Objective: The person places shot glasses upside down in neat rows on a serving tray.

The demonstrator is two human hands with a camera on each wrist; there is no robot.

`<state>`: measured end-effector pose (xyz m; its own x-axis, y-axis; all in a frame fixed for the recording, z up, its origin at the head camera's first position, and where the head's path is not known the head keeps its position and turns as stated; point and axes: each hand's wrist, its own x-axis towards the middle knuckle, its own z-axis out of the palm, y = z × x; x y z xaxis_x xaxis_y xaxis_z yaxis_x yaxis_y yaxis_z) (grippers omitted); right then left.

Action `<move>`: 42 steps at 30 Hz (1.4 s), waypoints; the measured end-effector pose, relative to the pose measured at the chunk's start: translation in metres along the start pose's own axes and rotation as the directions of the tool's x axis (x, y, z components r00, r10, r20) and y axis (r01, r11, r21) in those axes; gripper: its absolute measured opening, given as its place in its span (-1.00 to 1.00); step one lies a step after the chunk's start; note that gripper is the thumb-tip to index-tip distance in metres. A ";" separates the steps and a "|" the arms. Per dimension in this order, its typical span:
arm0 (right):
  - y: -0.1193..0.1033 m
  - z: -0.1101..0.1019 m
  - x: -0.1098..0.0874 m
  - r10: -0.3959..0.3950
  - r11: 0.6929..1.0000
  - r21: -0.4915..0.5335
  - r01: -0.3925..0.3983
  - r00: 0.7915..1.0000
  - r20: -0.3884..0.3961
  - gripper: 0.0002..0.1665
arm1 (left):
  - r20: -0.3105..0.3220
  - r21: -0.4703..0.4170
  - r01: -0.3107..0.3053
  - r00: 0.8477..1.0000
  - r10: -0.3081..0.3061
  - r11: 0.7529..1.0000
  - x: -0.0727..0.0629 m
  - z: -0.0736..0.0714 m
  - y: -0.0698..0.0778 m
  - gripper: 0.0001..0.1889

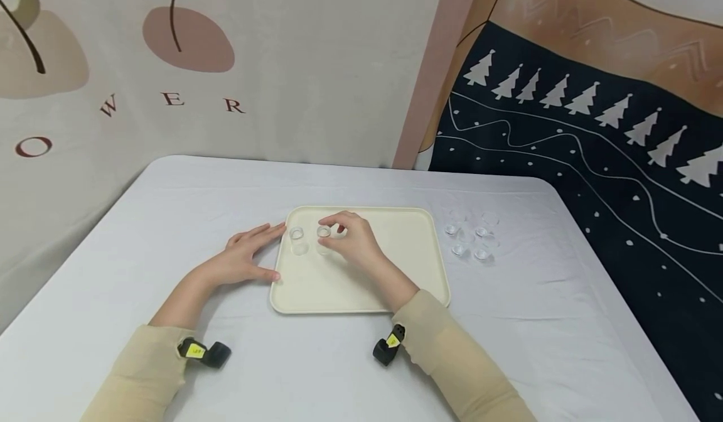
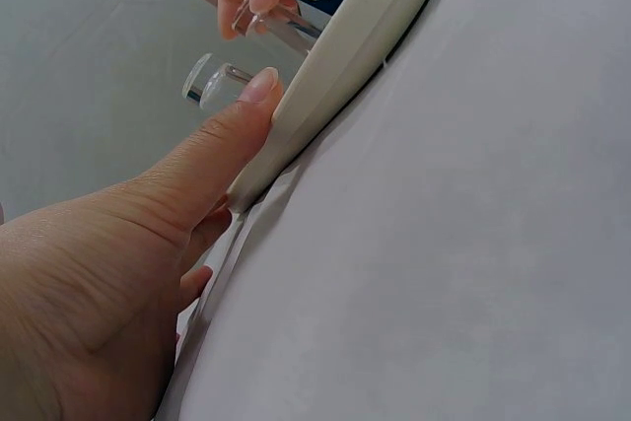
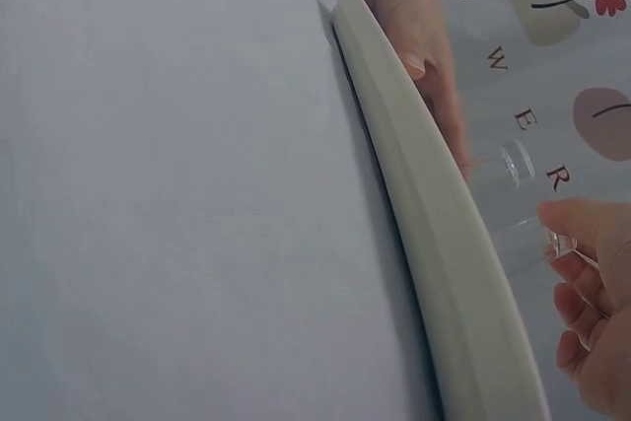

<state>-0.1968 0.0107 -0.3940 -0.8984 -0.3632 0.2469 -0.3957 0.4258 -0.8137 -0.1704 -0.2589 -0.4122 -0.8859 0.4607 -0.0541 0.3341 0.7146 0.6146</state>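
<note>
A cream tray lies on the white cloth. My right hand is over its back left part, pinching the rim of a small clear glass cup between thumb and fingers. Left of it on the tray, a second clear cup stands upright. My left hand lies along the tray's left edge with fingers spread and straight. In the left wrist view its thumb rests at the rim. The right wrist view shows the pinched cup from the side, base close to the tray.
Several more clear cups stand grouped on the cloth to the right of the tray. The white-covered table reaches back to a printed wall hanging; a dark curtain with tree shapes hangs along the right side.
</note>
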 end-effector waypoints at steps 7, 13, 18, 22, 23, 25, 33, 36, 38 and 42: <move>-0.001 0.004 0.001 0.031 1.000 -0.002 -0.031 0.999 0.018 -0.62 | -0.002 -0.005 0.001 1.000 -0.001 1.000 -0.002 -0.001 0.001 0.08; -0.004 -0.003 -0.004 0.014 1.000 -0.020 -0.013 1.000 0.022 -0.52 | -0.007 0.000 0.002 1.000 -0.002 1.000 -0.003 -0.001 0.001 0.09; -0.006 -0.015 -0.013 -0.004 1.000 -0.031 0.004 1.000 0.016 -0.52 | -0.011 -0.009 -0.002 1.000 0.001 1.000 -0.004 0.000 0.002 0.09; -0.007 -0.028 -0.021 -0.032 0.999 -0.038 0.032 0.999 -0.010 -0.53 | -0.016 -0.009 -0.010 1.000 0.010 1.000 -0.004 0.001 0.000 0.09; -0.007 -0.032 -0.023 -0.044 0.998 -0.036 0.044 0.999 -0.018 -0.53 | -0.017 -0.009 -0.012 1.000 0.012 1.000 -0.004 0.001 0.000 0.09; -0.006 -0.039 -0.028 -0.067 0.997 -0.031 0.066 0.997 -0.034 -0.54 | -0.018 -0.008 -0.011 1.000 0.011 1.000 -0.003 0.001 0.000 0.10; 0.002 -0.072 -0.049 -0.128 0.992 -0.033 0.126 0.988 -0.086 -0.54 | -0.023 -0.008 -0.011 1.000 0.011 1.000 -0.004 0.002 0.000 0.09; 0.006 -0.085 -0.057 -0.147 0.988 -0.058 0.142 0.983 -0.108 -0.54 | -0.022 -0.010 -0.016 1.000 0.016 1.000 -0.004 0.001 0.001 0.09; 0.009 -0.093 -0.063 -0.154 0.987 -0.071 0.146 0.980 -0.123 -0.53 | -0.023 -0.010 -0.016 1.000 0.016 1.000 -0.003 0.001 0.002 0.09; 0.017 -0.108 -0.077 -0.142 0.986 -0.105 0.128 0.979 -0.148 -0.53 | -0.021 -0.002 -0.015 1.000 0.015 1.000 -0.002 0.000 0.003 0.09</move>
<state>-0.1550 0.1350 -0.3699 -0.8510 -0.2936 0.4353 -0.5250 0.4604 -0.7158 -0.1674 -0.2579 -0.4107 -0.8875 0.4600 -0.0286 0.3464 0.7067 0.6170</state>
